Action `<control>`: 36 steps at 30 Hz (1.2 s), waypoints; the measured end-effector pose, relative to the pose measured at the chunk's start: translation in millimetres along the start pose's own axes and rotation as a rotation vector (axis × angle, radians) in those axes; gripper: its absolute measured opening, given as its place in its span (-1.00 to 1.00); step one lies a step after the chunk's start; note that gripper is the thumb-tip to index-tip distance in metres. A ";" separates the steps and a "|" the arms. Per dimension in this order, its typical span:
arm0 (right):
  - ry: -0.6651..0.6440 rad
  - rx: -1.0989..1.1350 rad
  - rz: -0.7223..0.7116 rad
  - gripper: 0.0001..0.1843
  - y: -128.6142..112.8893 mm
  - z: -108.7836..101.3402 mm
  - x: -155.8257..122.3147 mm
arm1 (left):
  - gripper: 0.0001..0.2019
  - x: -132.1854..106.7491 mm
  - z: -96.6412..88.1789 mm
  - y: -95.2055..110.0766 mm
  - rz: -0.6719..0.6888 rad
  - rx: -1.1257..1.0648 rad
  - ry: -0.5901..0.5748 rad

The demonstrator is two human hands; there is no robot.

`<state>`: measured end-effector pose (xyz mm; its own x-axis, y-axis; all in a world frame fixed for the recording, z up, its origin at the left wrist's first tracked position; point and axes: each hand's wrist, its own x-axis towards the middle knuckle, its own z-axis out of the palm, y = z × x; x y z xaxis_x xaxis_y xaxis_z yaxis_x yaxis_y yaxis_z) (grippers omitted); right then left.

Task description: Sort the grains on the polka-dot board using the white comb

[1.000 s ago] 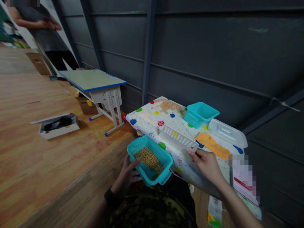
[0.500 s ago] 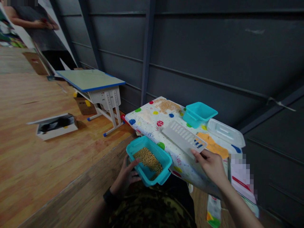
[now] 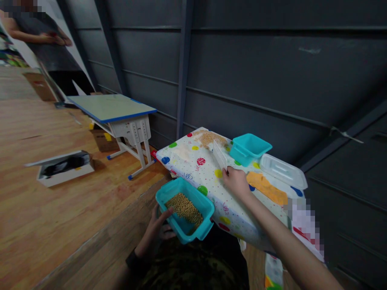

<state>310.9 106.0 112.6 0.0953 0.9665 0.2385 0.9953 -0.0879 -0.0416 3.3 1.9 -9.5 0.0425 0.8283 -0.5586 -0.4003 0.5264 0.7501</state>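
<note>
My left hand (image 3: pixel 159 229) grips the near left side of a teal plastic container (image 3: pixel 208 211), thumb over its rim. Soybeans (image 3: pixel 185 207) cover part of the container's bottom. The container is held at the front edge of the table (image 3: pixel 208 177). Over the tabletop, my right hand (image 3: pixel 237 180) pinches one end of a white slotted plastic plate (image 3: pixel 220 155), which stands on edge. The plate's far end is close to a spread of loose beans (image 3: pixel 208 139) at the back of the table; whether it touches them I cannot tell.
Behind my right hand are a second teal container (image 3: pixel 249 148), a clear lid (image 3: pixel 282 171) and an orange cloth (image 3: pixel 266 187). A dark panelled wall (image 3: pixel 256 60) borders the table. To the left stand a desk (image 3: pixel 111 106), an open white box (image 3: pixel 66 167) and a person (image 3: pixel 51 44).
My right hand has moved left and away from me with the slotted plate, turning it from nearly flat to on edge. My left hand still holds the container.
</note>
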 end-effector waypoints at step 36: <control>-0.031 0.217 -0.047 -0.64 -115.5 1.8 22.9 | 0.18 -4.7 -3.4 9.5 -0.013 -0.096 0.012</control>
<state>198.0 138.7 121.1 0.0446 0.9755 0.2155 0.9708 0.0085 -0.2398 -3.9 2.4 -1.0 0.0377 0.8191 -0.5725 -0.4859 0.5156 0.7057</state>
